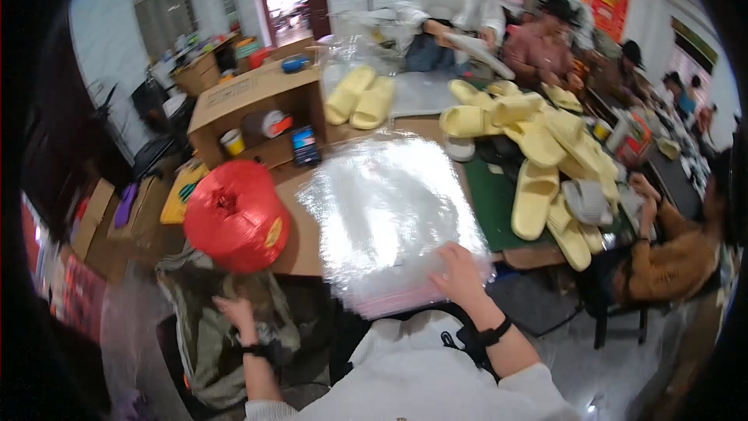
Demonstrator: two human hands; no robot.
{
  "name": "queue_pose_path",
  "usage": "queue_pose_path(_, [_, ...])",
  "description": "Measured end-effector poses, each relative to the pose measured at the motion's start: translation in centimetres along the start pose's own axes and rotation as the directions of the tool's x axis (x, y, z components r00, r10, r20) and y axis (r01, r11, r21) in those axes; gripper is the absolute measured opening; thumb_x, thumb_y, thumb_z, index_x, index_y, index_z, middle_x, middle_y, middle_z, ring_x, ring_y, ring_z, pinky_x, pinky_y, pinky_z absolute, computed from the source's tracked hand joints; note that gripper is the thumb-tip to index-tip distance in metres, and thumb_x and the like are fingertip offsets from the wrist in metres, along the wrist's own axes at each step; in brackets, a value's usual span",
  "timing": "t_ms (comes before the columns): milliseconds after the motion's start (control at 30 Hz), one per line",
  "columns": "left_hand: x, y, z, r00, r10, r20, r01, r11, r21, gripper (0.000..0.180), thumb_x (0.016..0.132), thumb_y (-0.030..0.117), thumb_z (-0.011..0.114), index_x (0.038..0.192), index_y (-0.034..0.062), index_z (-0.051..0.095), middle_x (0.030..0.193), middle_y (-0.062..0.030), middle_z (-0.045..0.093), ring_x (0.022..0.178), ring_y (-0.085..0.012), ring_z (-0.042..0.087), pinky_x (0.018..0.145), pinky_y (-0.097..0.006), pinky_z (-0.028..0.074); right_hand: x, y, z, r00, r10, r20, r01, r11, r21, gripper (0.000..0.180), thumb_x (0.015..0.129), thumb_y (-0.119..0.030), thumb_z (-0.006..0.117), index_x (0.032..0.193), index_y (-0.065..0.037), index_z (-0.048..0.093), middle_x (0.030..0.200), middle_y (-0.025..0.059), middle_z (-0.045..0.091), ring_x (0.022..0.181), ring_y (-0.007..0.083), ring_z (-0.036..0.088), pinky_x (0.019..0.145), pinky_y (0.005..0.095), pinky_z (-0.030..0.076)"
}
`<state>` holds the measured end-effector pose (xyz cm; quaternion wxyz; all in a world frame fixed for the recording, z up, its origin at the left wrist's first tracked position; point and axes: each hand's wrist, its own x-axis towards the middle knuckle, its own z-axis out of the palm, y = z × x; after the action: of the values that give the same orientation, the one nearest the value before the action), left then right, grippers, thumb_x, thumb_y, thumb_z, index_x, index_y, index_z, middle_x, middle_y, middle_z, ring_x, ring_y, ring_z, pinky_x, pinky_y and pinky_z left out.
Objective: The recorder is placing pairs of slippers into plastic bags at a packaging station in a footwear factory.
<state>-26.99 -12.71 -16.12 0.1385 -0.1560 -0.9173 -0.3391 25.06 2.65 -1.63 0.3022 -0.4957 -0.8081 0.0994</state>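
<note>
A stack of clear, shiny plastic bags (389,210) lies on the table in front of me. My right hand (461,277) rests on its near right corner, fingers apart and touching the top bag. Lower on the left, my left hand (238,315) is held out over an open greenish woven sack (199,343), its fingers stretched and nothing seen in them. A big roll of red plastic twine (236,214) sits on the table between the sack and the bags. Yellow slippers lie beyond the stack: one pair (370,97) straight ahead, a heap (538,140) at the right.
An open cardboard box (257,93) stands behind the twine, with a phone (305,145) leaning at its front and a yellow-white cup (232,141) inside. A co-worker (448,8) across the table handles a pale slipper; another in brown (662,257) works at the right beside grey slippers (587,201).
</note>
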Motion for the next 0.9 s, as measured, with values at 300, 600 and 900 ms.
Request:
queue_pose_path(300, [-8.7,22.1,-19.2,0.610,0.779,-0.145,-0.658,0.395,-0.641,0.032,0.090,0.008,0.060,0.120,-0.0003,0.057,0.124,-0.0178,0.056,0.113,-0.0329,0.052,0.100,-0.041,0.039,0.6,-1.1,0.2,0.998,-0.028,0.063,0.031,0.998,-0.048,0.059,0.077,-0.031,0.074,0.123,-0.001,0.055,0.129,0.0236,0.052,0.124,0.0392,0.045,0.104,0.0449,0.040])
queue_pose_path(600, [-16.3,27.8,-8.7,0.122,0.968,0.221,-0.700,0.242,-0.672,0.051,0.087,0.033,0.065,0.132,0.0101,0.056,0.145,-0.0224,0.044,0.133,-0.0451,0.039,0.111,-0.054,0.029,3.1,0.5,-6.2,0.983,0.180,0.047,-0.182,0.884,0.431,0.022,0.084,-0.022,0.073,0.098,-0.005,0.070,0.097,0.0099,0.068,0.090,0.0235,0.067,0.076,0.0339,0.054])
queue_pose_path(900, [-16.7,27.4,-7.7,0.148,0.953,0.264,-0.742,0.283,-0.607,0.052,0.089,0.041,0.061,0.132,0.0126,0.057,0.144,-0.0206,0.045,0.134,-0.0423,0.039,0.113,-0.053,0.026,13.9,5.7,-11.6,0.853,-0.033,-0.521,0.019,0.999,-0.032,0.027,0.080,-0.010,0.072,0.104,-0.005,0.061,0.104,0.0111,0.057,0.100,0.0286,0.054,0.081,0.0374,0.046])
